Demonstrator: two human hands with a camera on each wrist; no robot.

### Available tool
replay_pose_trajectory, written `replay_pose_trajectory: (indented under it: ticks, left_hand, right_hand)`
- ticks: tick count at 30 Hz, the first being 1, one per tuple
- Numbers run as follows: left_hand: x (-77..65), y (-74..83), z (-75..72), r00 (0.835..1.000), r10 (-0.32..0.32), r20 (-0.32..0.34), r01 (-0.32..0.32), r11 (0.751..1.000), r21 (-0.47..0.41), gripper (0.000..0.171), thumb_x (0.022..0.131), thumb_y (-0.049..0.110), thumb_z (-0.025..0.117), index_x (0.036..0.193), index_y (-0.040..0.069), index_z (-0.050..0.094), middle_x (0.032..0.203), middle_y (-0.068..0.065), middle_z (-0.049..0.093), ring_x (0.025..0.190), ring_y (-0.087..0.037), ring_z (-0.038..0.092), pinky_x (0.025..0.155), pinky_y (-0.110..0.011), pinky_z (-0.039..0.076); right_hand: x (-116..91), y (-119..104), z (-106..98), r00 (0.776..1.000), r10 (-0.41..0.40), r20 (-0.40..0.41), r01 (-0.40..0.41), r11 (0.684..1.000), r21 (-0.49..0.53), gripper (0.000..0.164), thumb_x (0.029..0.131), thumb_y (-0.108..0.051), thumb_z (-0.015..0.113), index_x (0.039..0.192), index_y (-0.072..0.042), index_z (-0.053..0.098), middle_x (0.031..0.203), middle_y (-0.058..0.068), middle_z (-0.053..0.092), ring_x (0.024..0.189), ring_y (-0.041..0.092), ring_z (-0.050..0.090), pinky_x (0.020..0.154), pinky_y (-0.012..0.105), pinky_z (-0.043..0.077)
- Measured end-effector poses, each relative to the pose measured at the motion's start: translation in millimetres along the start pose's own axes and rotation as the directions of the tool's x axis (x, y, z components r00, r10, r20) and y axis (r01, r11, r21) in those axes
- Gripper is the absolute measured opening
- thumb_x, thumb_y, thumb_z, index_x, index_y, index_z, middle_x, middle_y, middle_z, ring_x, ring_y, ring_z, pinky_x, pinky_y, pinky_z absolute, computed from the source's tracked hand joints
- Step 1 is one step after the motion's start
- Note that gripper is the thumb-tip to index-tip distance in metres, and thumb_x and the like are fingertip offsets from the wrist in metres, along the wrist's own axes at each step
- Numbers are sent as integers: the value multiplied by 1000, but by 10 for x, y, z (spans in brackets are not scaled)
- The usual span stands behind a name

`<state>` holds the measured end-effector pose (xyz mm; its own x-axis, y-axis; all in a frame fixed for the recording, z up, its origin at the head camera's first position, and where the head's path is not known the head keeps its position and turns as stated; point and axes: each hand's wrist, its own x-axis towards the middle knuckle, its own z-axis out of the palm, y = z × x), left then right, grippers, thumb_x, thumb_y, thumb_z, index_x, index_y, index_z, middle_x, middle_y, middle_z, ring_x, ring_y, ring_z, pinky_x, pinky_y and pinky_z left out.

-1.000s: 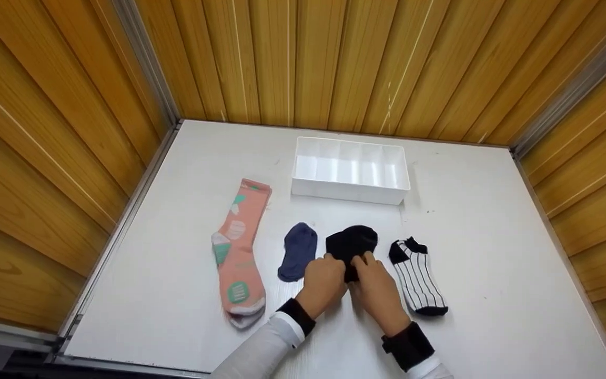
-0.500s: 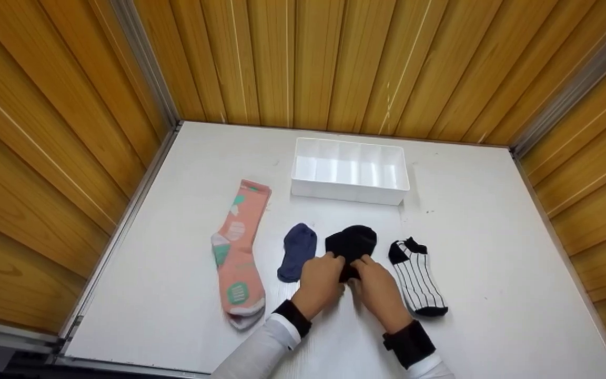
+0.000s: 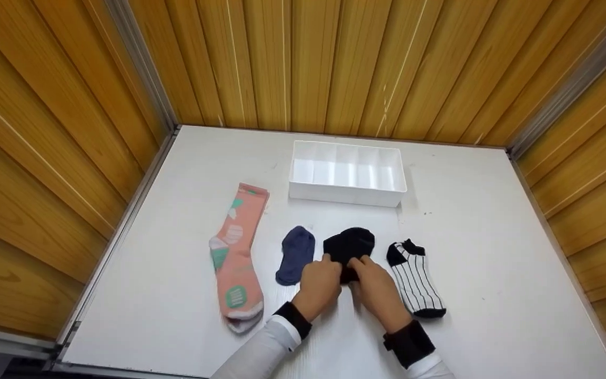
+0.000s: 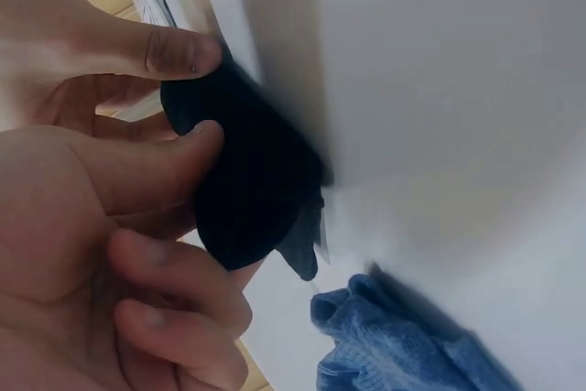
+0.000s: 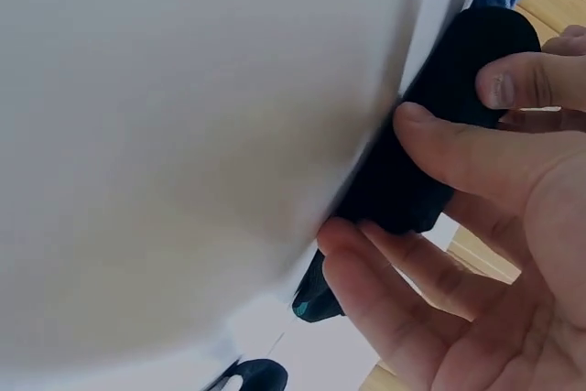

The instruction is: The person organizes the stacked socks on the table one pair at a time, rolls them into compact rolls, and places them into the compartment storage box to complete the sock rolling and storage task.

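Observation:
A black sock point(image 3: 349, 245) lies on the white table in the head view, its near end between both hands. My left hand point(image 3: 320, 284) pinches the sock's near left side, thumb point(image 4: 197, 148) pressed on the cloth in the left wrist view. Close beside it, my right hand point(image 3: 379, 288) pinches the near right side. In the right wrist view both thumbs press on the black sock point(image 5: 430, 135), which shows a raised, folded edge there. The fingers hide part of the cloth. A dark blue sock point(image 3: 296, 255) lies just left, and a striped black-and-white sock point(image 3: 418, 279) just right.
Farther left lies a long pink sock pair point(image 3: 240, 258) with green and white patches. A white box point(image 3: 345, 195) with several compartments stands behind the socks. Wood-look panels point(image 3: 308, 63) wall the table point(image 3: 503, 237) at the back and both sides.
Both hands stay on the black sock, with only small shifts of the fingers. The head view has tilted a little, so everything on the table sits slightly lower.

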<state>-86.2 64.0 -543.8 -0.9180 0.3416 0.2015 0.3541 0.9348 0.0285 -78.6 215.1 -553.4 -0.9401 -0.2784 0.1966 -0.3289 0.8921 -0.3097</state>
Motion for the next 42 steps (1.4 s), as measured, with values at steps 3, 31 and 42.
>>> replay_pose_trajectory:
  ticks: [3, 31, 42]
  left_hand:
    - [-22, -22, -13, 999, 7, 33, -6, 1000, -25, 20, 75, 27, 84, 89, 16, 75, 92, -5, 68, 67, -23, 69, 55, -35, 56]
    - [26, -22, 26, 998, 33, -52, -34, 999, -14, 24, 71, 31, 89, 85, 17, 75, 86, -1, 67, 65, -20, 68, 54, -34, 55]
    - [81, -19, 24, 999, 26, -28, -26, 1000, 18, 23, 73, 34, 85, 84, 16, 75, 97, -2, 67, 65, -20, 66, 54, -33, 54]
  right_hand:
    - [3, 2, 6, 1000, 5, 7, -5, 1000, 7, 32, 78, -3, 82, 106, -10, 69, 95, 8, 62, 79, 30, 66, 71, 45, 54]
    - [5, 53, -4, 999, 20, 25, -21, 998, 55, 41, 81, -5, 81, 118, -8, 64, 111, 10, 66, 96, 32, 70, 83, 46, 57]
    - [4, 64, 19, 999, 44, -4, -43, 996, 83, 25, 85, -8, 79, 107, -12, 69, 101, 3, 66, 92, 25, 69, 81, 42, 57]
